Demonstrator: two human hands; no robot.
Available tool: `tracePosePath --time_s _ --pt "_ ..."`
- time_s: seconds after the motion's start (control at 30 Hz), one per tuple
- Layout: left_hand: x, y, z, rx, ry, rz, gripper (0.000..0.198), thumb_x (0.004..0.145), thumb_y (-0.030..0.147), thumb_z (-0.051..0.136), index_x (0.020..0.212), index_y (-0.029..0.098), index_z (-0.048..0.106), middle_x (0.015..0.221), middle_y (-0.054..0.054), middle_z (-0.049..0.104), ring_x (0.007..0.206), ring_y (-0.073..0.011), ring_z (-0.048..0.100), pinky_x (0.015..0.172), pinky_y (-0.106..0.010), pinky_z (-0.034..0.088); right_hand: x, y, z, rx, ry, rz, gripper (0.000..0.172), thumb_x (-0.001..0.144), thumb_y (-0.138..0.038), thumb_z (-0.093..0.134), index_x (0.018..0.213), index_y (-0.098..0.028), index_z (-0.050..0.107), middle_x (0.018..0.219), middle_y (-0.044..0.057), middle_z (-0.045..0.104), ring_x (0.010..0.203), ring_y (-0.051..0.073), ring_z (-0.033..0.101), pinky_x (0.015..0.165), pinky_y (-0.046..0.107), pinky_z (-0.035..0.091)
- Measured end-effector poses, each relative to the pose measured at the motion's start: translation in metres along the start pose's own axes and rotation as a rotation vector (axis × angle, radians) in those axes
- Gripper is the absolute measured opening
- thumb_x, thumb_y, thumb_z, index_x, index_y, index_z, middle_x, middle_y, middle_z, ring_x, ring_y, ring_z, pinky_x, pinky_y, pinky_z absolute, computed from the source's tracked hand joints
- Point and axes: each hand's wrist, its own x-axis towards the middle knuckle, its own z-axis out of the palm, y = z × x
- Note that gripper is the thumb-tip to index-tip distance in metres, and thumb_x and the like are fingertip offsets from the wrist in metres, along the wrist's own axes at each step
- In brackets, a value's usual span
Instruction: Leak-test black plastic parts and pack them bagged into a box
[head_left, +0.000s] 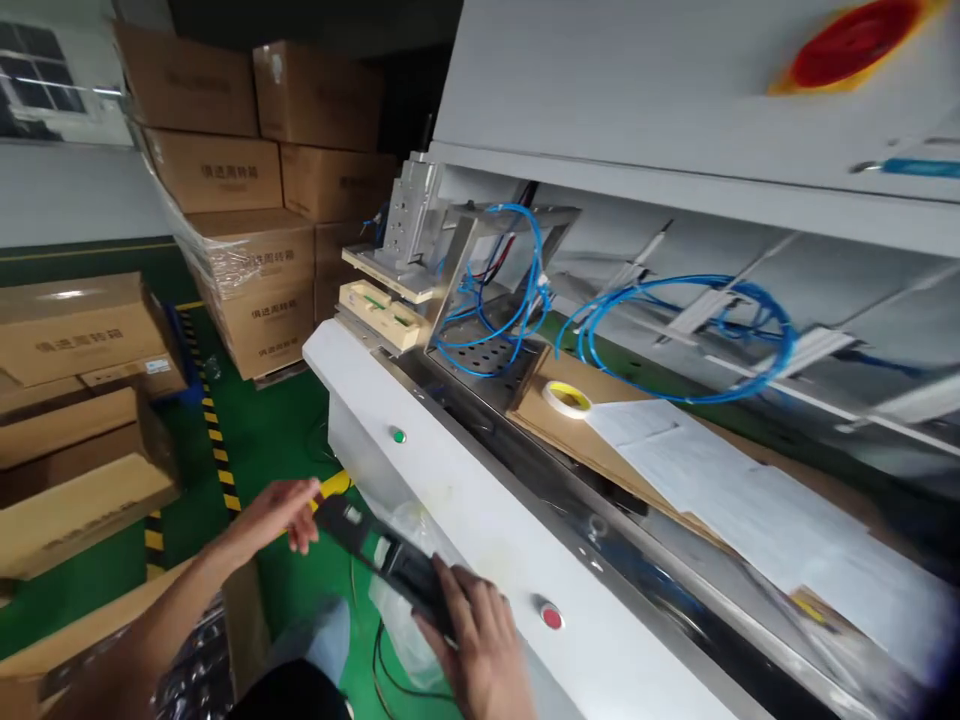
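A long black plastic part (pixel 409 570) with rectangular cutouts slants in front of the white machine front. My right hand (pixel 480 630) is closed round its near end, fingers over the top. At the far end, my left hand (pixel 281 512) has its thumb and loosely bent fingers at the part's edge; the exact contact is small and blurred. Behind that end shows something yellow (pixel 336 485). Below the part hangs a clear plastic bag (pixel 409 610). An open carton (pixel 251 610) with dark glossy pieces (pixel 199 660) stands under my left forearm.
The machine ledge (pixel 457 480) carries green (pixel 399 436) and red (pixel 551 615) buttons. Beyond lie a tape roll (pixel 568 399), paper sheets (pixel 697 480), coiled blue tubing (pixel 675 300) and a cream fixture (pixel 382 315). Stacked cartons (pixel 232 180) and open boxes (pixel 82 480) stand at left.
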Motion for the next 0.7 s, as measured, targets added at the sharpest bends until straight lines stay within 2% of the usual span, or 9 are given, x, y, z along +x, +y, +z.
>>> tracePosePath --time_s 0.1,0.13,0.23,0.33,0.4,0.47,0.53,0.6,0.7 --pt "0.022 -0.007 -0.032 -0.185 0.292 0.012 0.07 0.082 0.086 0.06 0.094 0.018 0.069 0.055 0.002 0.062 0.049 -0.0165 0.059 0.051 -0.027 0.044 0.058 0.028 0.021 0.006 0.072 0.097 0.063 0.101 -0.051 0.059 0.152 -0.015 0.049 0.106 0.015 0.072 0.09 0.028 0.066 0.075 0.042 0.062" --pt "0.033 -0.01 -0.038 -0.198 0.347 0.015 0.069 0.08 0.085 0.064 0.094 0.017 0.068 0.054 0.003 0.061 0.049 -0.0158 0.057 0.05 -0.026 0.043 0.08 0.037 0.03 -0.004 0.088 0.109 0.064 0.101 -0.052 0.058 0.152 -0.015 0.048 0.107 0.015 0.072 0.091 0.029 0.065 0.076 0.042 0.06" --pt "0.076 -0.016 -0.043 -0.166 0.354 0.024 0.067 0.08 0.083 0.067 0.092 0.017 0.068 0.054 0.003 0.059 0.049 -0.0158 0.056 0.049 -0.027 0.041 0.15 0.062 0.066 -0.076 0.094 0.152 0.058 0.105 -0.05 0.052 0.151 -0.016 0.049 0.111 0.017 0.07 0.095 0.029 0.062 0.081 0.043 0.056" --pt "0.137 -0.01 -0.044 -0.032 0.286 0.117 0.059 0.088 0.077 0.063 0.09 0.018 0.071 0.064 -0.002 0.067 0.062 -0.0191 0.065 0.058 -0.029 0.05 0.228 0.083 0.111 -0.189 0.038 0.223 0.054 0.107 -0.048 0.044 0.148 -0.012 0.053 0.119 0.02 0.069 0.099 0.03 0.062 0.083 0.043 0.052" --pt "0.183 0.006 -0.052 0.091 0.239 0.199 0.052 0.093 0.071 0.061 0.096 0.02 0.074 0.082 -0.007 0.077 0.081 -0.023 0.074 0.073 -0.031 0.057 0.28 0.094 0.143 -0.219 -0.003 0.269 0.054 0.108 -0.047 0.041 0.145 -0.01 0.054 0.121 0.022 0.069 0.103 0.031 0.062 0.085 0.042 0.05" --pt "0.228 0.029 -0.065 0.225 0.203 0.286 0.046 0.096 0.066 0.059 0.105 0.023 0.075 0.102 -0.01 0.081 0.098 -0.0258 0.076 0.084 -0.034 0.06 0.328 0.105 0.171 -0.213 -0.045 0.309 0.055 0.108 -0.047 0.042 0.145 -0.009 0.055 0.122 0.022 0.069 0.104 0.031 0.062 0.086 0.043 0.05" --pt "0.271 0.056 -0.081 0.354 0.172 0.413 0.041 0.1 0.06 0.056 0.11 0.024 0.075 0.112 -0.01 0.081 0.104 -0.0261 0.076 0.09 -0.037 0.061 0.368 0.116 0.193 -0.204 -0.083 0.334 0.055 0.107 -0.046 0.044 0.146 -0.009 0.054 0.122 0.022 0.07 0.105 0.032 0.063 0.087 0.043 0.05" --pt "0.311 0.082 -0.095 0.458 0.152 0.57 0.036 0.103 0.053 0.053 0.11 0.025 0.074 0.111 -0.01 0.08 0.105 -0.0253 0.076 0.094 -0.039 0.062 0.396 0.129 0.208 -0.196 -0.112 0.344 0.055 0.106 -0.045 0.047 0.146 -0.009 0.053 0.125 0.022 0.07 0.111 0.034 0.063 0.091 0.044 0.05" --pt "0.363 0.115 -0.108 0.577 0.134 0.768 0.031 0.106 0.046 0.052 0.113 0.023 0.072 0.11 -0.011 0.079 0.107 -0.0244 0.075 0.097 -0.039 0.062 0.419 0.15 0.224 -0.176 -0.18 0.404 0.055 0.105 -0.047 0.05 0.144 -0.009 0.054 0.13 0.024 0.07 0.119 0.036 0.064 0.095 0.045 0.052"
